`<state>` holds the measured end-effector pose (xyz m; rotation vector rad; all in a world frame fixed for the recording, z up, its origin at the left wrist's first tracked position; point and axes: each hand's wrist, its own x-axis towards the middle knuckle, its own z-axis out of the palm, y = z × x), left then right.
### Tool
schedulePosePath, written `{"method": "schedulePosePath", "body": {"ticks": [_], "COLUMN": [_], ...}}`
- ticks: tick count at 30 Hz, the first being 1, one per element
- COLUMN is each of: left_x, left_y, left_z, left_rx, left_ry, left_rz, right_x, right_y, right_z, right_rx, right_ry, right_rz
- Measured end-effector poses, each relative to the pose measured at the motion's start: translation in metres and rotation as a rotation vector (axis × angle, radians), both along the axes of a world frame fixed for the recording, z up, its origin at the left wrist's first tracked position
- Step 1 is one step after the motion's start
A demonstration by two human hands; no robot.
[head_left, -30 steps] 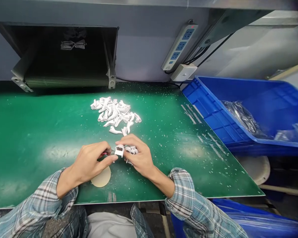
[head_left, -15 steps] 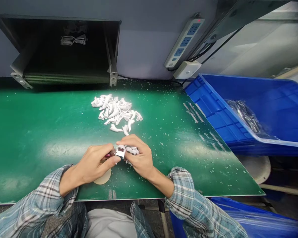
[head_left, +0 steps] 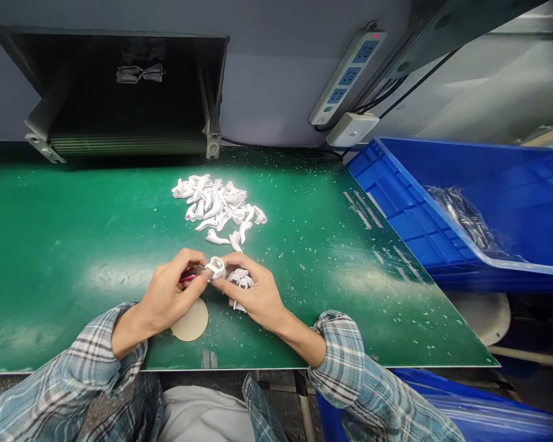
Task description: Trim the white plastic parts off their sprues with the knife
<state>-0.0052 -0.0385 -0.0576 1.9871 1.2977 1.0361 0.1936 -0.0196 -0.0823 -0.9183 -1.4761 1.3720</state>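
Note:
My left hand [head_left: 172, 291] is closed around a slim pink-red tool [head_left: 191, 275], mostly covered by the fingers. Its thin tip points at a small white plastic part [head_left: 216, 268] with a ring-shaped opening. Thumb and fingertips of my right hand [head_left: 255, 291] pinch that part, while several more white pieces [head_left: 241, 279] are tucked in the same palm. Whether the tool's tip touches the part I cannot tell. Beyond the hands lies a loose pile of curved white plastic parts [head_left: 216, 205]. A round beige disc [head_left: 191, 320] rests on the table just under my left hand.
The green table [head_left: 96, 227] is sprinkled with tiny white scraps. A conveyor belt [head_left: 129, 144] ends at the table's back, with white pieces inside its opening. On the right stand a blue bin [head_left: 396, 202] holding a clear plastic bag and a power strip [head_left: 348, 77] on the wall.
The pinched white part has been turned, so its ring opening now faces up. My left hand has drawn slightly left, showing more of the pink-red tool and the disc.

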Motion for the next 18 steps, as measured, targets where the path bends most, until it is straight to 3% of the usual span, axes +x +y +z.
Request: {"method": "schedulePosePath", "body": {"ticks": [3,5,11,18], "left_x": [-0.002,-0.006,-0.019,-0.015], "left_y": [0.002,0.003,0.009,0.009], "left_z": [0.003,0.005,0.009,0.014], "left_rx": [-0.018,0.015,0.456,0.587], "left_ry": [0.029,0.100,0.619,0.851], "left_rz": [0.031,0.036,0.052,0.100], "right_x": [0.000,0.001,0.009,0.013], "right_y": [0.000,0.001,0.007,0.007], "right_z": [0.005,0.009,0.017,0.016], "right_rx": [-0.239,-0.315,-0.375,-0.397], "right_ry": [0.061,0.088,0.004,-0.098], "right_rz": [0.112,0.132,0.140,0.111]}}
